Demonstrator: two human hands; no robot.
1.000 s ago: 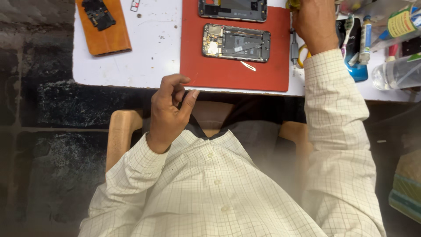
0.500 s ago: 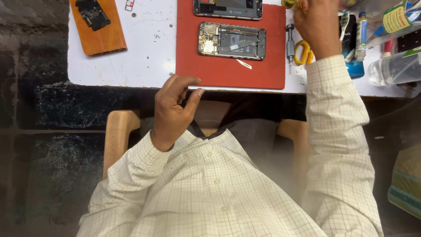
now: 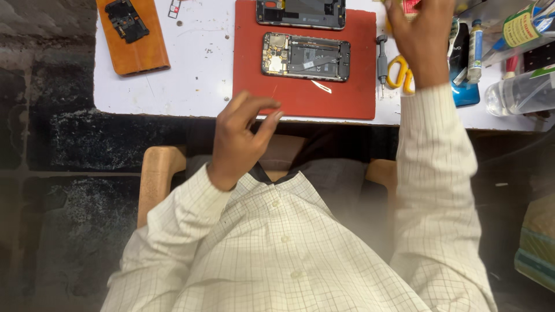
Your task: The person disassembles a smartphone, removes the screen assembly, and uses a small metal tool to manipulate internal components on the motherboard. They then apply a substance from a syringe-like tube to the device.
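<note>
A: Now, largest first?

B: White table [image 3: 196, 81], far side of the scene. On it a red mat [image 3: 300, 95], and to the left a brown leather case [image 3: 141, 55] bearing a small black part [image 3: 127, 20].

A: On the mat?

B: One opened phone [image 3: 305, 56], back off, board and battery showing. A second phone body [image 3: 300, 13] lies just beyond it at the far edge. A thin pale sliver [image 3: 321, 86] rests near the opened phone.

A: Hands?

B: Left hand [image 3: 240, 141] hangs at the near table edge, fingers [image 3: 263, 124] loosely curled and narrow, holding nothing; the opened phone lies beyond them, well apart. Right hand [image 3: 421, 32] reaches to the far right, closed around something red [image 3: 410, 6] at the top edge; cannot tell what.

A: Small items?

B: Right of the mat: grey screwdriver [image 3: 381, 60], yellow scissors [image 3: 400, 72], clear bottle [image 3: 517, 92].
</note>
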